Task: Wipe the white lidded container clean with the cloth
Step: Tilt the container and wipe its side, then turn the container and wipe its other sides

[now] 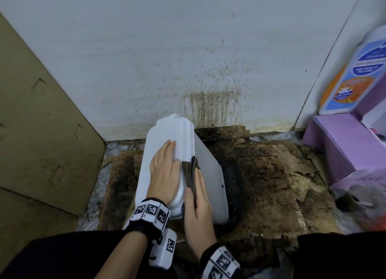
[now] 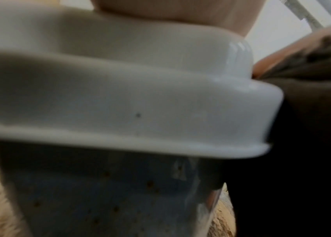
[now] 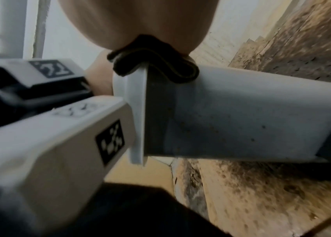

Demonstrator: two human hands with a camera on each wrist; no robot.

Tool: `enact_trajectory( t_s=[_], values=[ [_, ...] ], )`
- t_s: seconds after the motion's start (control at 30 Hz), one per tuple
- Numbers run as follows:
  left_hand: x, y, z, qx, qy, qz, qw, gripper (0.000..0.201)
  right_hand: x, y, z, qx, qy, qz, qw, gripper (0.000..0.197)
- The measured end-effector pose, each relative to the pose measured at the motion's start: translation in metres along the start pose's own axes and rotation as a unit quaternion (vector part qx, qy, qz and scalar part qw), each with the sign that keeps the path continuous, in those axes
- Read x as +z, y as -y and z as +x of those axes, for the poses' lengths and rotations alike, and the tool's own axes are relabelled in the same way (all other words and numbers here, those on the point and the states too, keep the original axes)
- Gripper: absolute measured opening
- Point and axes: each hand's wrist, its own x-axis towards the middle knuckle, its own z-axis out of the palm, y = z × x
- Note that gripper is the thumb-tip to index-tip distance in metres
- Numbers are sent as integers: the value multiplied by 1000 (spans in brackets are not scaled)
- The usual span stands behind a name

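Note:
The white lidded container (image 1: pixel 208 170) lies tipped on stained cardboard, its lid (image 1: pixel 167 130) turned up and to the left. My left hand (image 1: pixel 165 170) rests flat on the lid with straight fingers. My right hand (image 1: pixel 200 201) pinches a dark cloth (image 1: pixel 190 170) over the lid's rim, thumb on the lid side and fingers along the container's side wall. The right wrist view shows the cloth (image 3: pixel 154 64) folded over the rim edge of the container (image 3: pixel 231 104), which has small brown specks. In the left wrist view the lid (image 2: pixel 120 104) fills the frame, with the cloth (image 2: pixel 312 77) at right.
A large cardboard box (image 1: pixel 41 132) stands at left. The white wall (image 1: pixel 188 59) behind has dark splatter stains. Greasy, torn cardboard (image 1: pixel 271 174) covers the floor. At right are a purple box (image 1: pixel 338 145), a labelled bottle (image 1: pixel 355 75) and a plastic bag (image 1: pixel 359 191).

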Motion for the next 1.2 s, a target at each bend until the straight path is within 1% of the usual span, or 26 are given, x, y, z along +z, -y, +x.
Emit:
enact_trajectory(
  t_s=[0.07,0.23,0.3,0.33,0.37,0.4,0.47,0.5,0.53,0.57,0.63,0.7,0.73,0.77,0.8,0.87,0.93,0.97,1.03,1.1,1.2],
  values=[
    [3,-4,1,-2,4,5,1000,51,-7,4,12,7,8,6,1000,51],
    [12,-20,2,-1,21,-6,1000,53,-27,7,39,-10,-4,-16,1000,50],
    [14,-28,1,-28,37,-60,997,59,-38,10,44,3,-16,-10,1000,49],
    [15,-33,0,-44,40,-119,991,63,-43,13,44,12,-21,-9,1000,49],
    [15,-37,0,-58,32,-194,979,66,-48,13,44,20,-26,-7,999,49],
    [16,-42,0,-69,13,-273,959,65,-54,14,44,24,-31,-10,999,49],
    [15,-49,1,-97,-31,-399,911,56,-64,12,46,28,-41,-26,998,50],
    [13,-50,1,-111,-49,-430,894,52,-69,11,47,29,-44,-36,998,50],
    [10,-50,1,-119,-65,-439,888,49,-74,10,49,32,-44,-45,997,50],
    [7,-46,0,-121,-77,-423,895,48,-80,8,50,36,-46,-50,997,50],
    [2,-34,-2,-119,-84,-349,926,47,-90,7,54,45,-48,-46,997,51],
    [1,-21,-7,-134,-73,-230,961,48,-100,3,56,59,-48,-39,996,51],
    [1,-17,-9,-151,-63,-168,972,48,-104,3,57,65,-46,-39,996,52],
    [3,-14,-12,-176,-47,-121,976,49,-107,1,58,70,-45,-42,996,53],
    [5,-13,-15,-203,-24,-96,974,50,-111,0,58,72,-42,-45,995,55],
    [13,-9,-21,-237,26,-97,966,60,-115,1,58,77,-34,-50,995,67],
    [21,-5,-24,-240,59,-121,962,72,-119,3,58,83,-24,-60,994,82],
    [24,-5,-25,-235,65,-130,961,73,-120,5,59,88,-22,-75,993,86],
    [30,-8,-24,-221,68,-126,965,67,-122,9,58,103,-19,-104,989,91],
    [32,-11,-23,-207,67,-119,969,65,-123,13,55,120,-16,-130,984,96],
    [31,-14,-21,-203,66,-125,969,62,-124,16,54,128,-21,-133,983,97]
  ],
)
